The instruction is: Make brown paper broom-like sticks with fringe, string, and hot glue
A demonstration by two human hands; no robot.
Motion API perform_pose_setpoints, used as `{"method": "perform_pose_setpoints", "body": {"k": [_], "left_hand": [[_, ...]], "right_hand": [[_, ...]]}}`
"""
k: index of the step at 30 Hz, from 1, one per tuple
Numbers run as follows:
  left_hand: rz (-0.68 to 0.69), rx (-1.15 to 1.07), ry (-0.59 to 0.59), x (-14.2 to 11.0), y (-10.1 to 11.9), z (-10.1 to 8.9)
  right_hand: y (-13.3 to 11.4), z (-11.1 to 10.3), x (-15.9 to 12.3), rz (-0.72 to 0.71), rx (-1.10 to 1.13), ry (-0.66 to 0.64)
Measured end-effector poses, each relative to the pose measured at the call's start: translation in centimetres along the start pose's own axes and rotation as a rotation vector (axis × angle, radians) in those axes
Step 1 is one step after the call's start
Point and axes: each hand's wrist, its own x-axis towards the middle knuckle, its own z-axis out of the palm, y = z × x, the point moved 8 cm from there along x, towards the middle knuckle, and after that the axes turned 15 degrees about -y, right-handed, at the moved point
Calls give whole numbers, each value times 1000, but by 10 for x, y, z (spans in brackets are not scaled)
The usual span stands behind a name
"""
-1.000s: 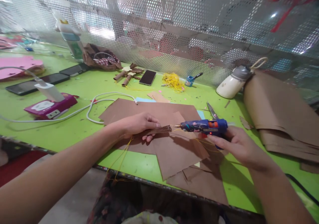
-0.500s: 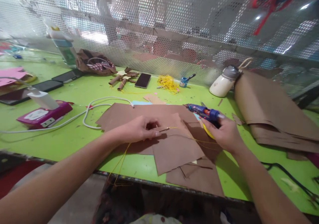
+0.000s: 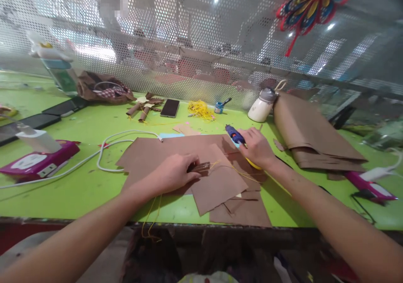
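My left hand (image 3: 176, 171) is closed around a small roll of brown paper (image 3: 204, 166), its end poking out past the fingertips. Yellow string (image 3: 241, 171) trails rightward from that end, and more strands hang over the table's front edge below the hand. Under it lie overlapping brown paper sheets (image 3: 217, 186). My right hand (image 3: 257, 146) grips a blue glue gun (image 3: 234, 134) with a yellow lower part, held just above the right side of the sheets. The gun's body points up and left; the fingers partly hide its handle.
Behind the sheets are paper rolls with star shapes (image 3: 145, 106), a phone (image 3: 170, 108), tangled yellow string (image 3: 200, 110), a small blue jar (image 3: 219, 107) and a white bottle (image 3: 260, 108). Folded brown paper (image 3: 315, 127) lies right. A purple power strip (image 3: 40, 161) and white cable (image 3: 99, 159) are left.
The camera view has turned rightward. The paper roll's end now shows more plainly in my left hand. My right hand has turned over the glue gun, which now tilts more upward.
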Motion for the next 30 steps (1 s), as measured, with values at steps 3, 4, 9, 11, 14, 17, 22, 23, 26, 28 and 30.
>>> {"method": "perform_pose_setpoints", "body": {"k": [3,4,9,11,14,17,22,23,26,28,30], "left_hand": [[-4,30,-26,-1,2,1],[-1,35,-32,-1,2,2],[0,49,-17,2,-1,6],[-6,45,-19,3,-3,7],[-19,17,-24,2,-7,7],[-20,-14,-23,1,-8,6],[-22,-21,-15,0,-8,4],[-24,-22,-14,0,-8,4],[-27,-30,-17,2,-7,3],[-25,-35,-17,3,-6,2],[-19,-37,-10,3,-5,0]], "right_hand": [[6,19,7,38,-65,-73],[7,25,9,48,-77,-84],[7,45,18,52,-93,-111],[4,50,22,38,-88,-127],[1,53,28,17,-69,-148],[-2,55,31,-23,-34,-174],[-4,53,28,-92,43,-210],[-3,51,26,-95,59,-213],[-6,36,13,-104,117,-207],[-16,15,-1,-130,214,-161],[-33,-13,-18,-188,352,-107]]}}
